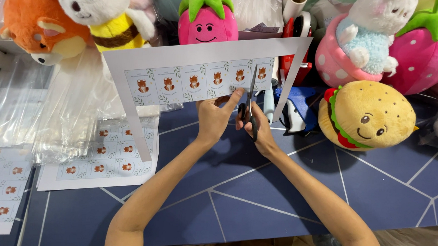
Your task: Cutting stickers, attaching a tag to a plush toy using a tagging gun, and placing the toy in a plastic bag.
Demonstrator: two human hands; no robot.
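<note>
Up front, left hand (213, 116) pinching sticker sheet (201, 77) btm edge, right hand (256, 125) gripping scissors (250, 104), blades cutting sheet.

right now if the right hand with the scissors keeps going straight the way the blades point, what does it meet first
The right hand drives black-handled scissors up into the white printed label sheet; beyond it, probably the red tape dispenser.

dark blue mat (255, 190) with pale lines
</note>
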